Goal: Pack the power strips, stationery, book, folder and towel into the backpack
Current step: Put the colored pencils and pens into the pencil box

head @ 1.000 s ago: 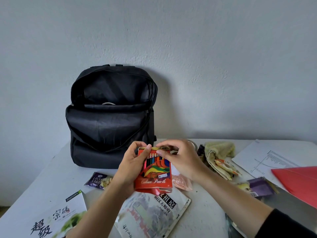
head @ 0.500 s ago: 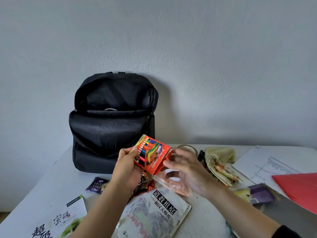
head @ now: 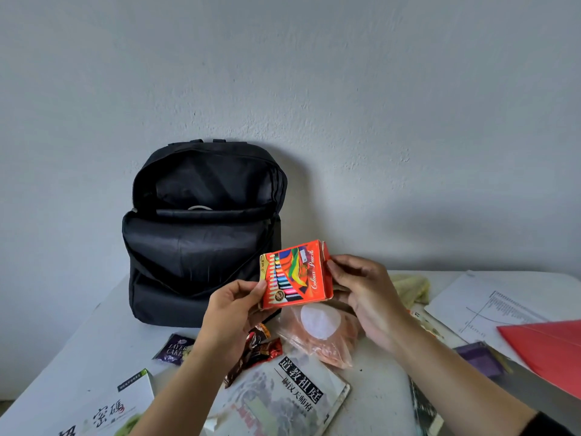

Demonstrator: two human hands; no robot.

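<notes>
A black backpack [head: 201, 234] stands open against the wall at the back left of the table. In front of it I hold an orange box of colour pencils [head: 295, 275] above the table. My left hand [head: 235, 313] pinches its lower left corner, and my right hand [head: 367, 297] grips its right end. A grey-covered book [head: 283, 401] lies below the box. A red folder [head: 547, 350] lies at the right edge, and a yellow towel [head: 410, 289] is bunched behind my right hand.
A white table [head: 103, 341] carries snack wrappers [head: 254, 354], a purple cake packet [head: 174, 349], a clear bag holding something round and white [head: 317, 332], a white-and-green book [head: 107, 410] at the front left, printed sheets [head: 490, 306] and a purple packet [head: 481, 360] at the right.
The pencil box has turned from upright to lying sideways and moved right. My right hand left it briefly, then took hold of its right end. The camera view has tilted upward.
</notes>
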